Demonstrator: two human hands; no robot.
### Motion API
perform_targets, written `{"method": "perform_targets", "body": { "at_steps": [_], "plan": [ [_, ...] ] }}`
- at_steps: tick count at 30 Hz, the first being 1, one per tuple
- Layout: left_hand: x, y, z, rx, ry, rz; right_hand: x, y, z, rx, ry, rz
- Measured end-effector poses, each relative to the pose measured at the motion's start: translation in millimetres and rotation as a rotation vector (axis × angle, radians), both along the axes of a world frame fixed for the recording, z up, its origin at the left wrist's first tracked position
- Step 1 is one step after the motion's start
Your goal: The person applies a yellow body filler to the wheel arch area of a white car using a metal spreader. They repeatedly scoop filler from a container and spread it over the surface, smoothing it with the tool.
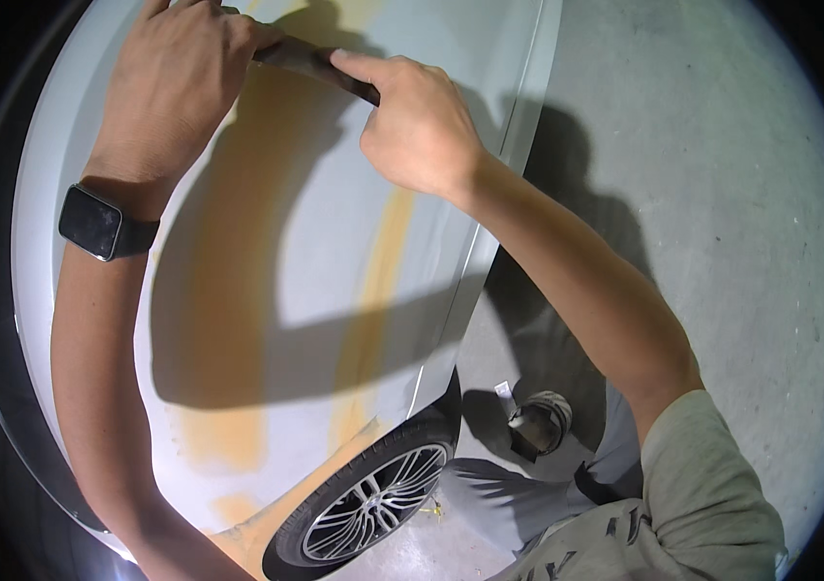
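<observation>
Both of my hands grip a long, narrow dark bar (304, 60) that resembles a sanding block, laid across the side panel of a white car (320, 242). My left hand (184, 82), with a black watch (91, 223) on its wrist, is closed over the bar's left end; some of its fingers are cut off by the top edge. At the right end, my right hand (422, 126) is wrapped round the bar with its thumb along the top. A broad yellowish filler stripe (233, 223) runs down the panel under the bar, and a thinner yellow stripe (380, 261) lies to its right.
Below the panel is a wheel (373, 504) with a multi-spoke rim, and yellow filler borders its arch. On the grey concrete floor (722, 194) stands a round container (540, 426) near my leg (518, 494). My arms' shadows fall over the panel.
</observation>
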State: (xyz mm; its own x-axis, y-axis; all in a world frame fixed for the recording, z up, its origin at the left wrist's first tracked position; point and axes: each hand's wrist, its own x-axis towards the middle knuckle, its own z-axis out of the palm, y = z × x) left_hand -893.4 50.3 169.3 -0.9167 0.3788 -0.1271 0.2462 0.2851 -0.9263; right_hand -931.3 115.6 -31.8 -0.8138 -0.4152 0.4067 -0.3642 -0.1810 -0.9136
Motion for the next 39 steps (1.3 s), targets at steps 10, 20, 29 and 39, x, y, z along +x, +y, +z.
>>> {"method": "perform_targets", "body": {
  "at_steps": [10,20,29,39],
  "plan": [
    [104.0,11.9,15.2,0.029,0.021,-0.044,88.2,12.9,-0.6,-0.042,0.128,-0.041],
    [197.7,8.5,16.0,0.003,0.021,0.059,175.4,7.7,3.7,-0.023,0.133,0.011],
    [294.7,32.7,2.0,-0.002,0.104,0.115,266.2,16.0,1.6,-0.069,0.156,0.029],
    [390.4,19.8,22.3,-0.042,0.044,0.162,353.8,13.8,1.9,-0.233,0.285,-0.084]
  ]
}}
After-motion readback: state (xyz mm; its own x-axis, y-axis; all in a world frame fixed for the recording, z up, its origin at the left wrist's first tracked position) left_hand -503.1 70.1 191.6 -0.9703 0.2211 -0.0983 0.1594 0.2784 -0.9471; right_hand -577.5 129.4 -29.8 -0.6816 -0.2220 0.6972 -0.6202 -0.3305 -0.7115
